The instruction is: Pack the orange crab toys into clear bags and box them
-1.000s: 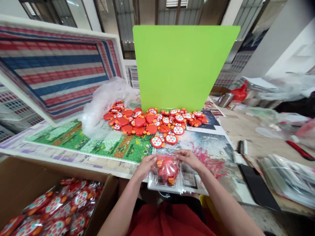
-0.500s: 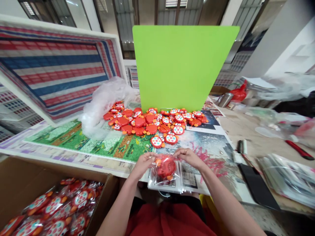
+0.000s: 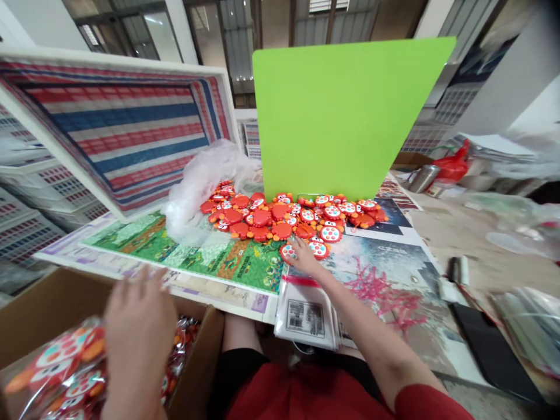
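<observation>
My left hand (image 3: 137, 335) hovers over the cardboard box (image 3: 199, 356) at lower left, its back to me, fingers stretched and blurred. A bagged red crab toy (image 3: 56, 361) lies just left of it, on several other bagged toys in the box. My right hand (image 3: 306, 259) reaches forward across the table. Its fingertips close on a loose red crab toy (image 3: 287, 252) at the near edge of the toy pile (image 3: 271, 213). A stack of clear bags (image 3: 306, 318) with a barcode label lies under my right forearm.
A green board (image 3: 345, 116) stands upright behind the pile. Crumpled clear plastic (image 3: 196, 186) lies to the pile's left, under a tilted striped tray (image 3: 114, 125). Printed sheets cover the table. At the right are a metal cup (image 3: 422, 178), a red bag and a black flat object (image 3: 490, 350).
Both hands let go of the bagged toy in front of me. My left hand swung down-left with it over the box. My right hand moved forward to the pile. The camera turned left.
</observation>
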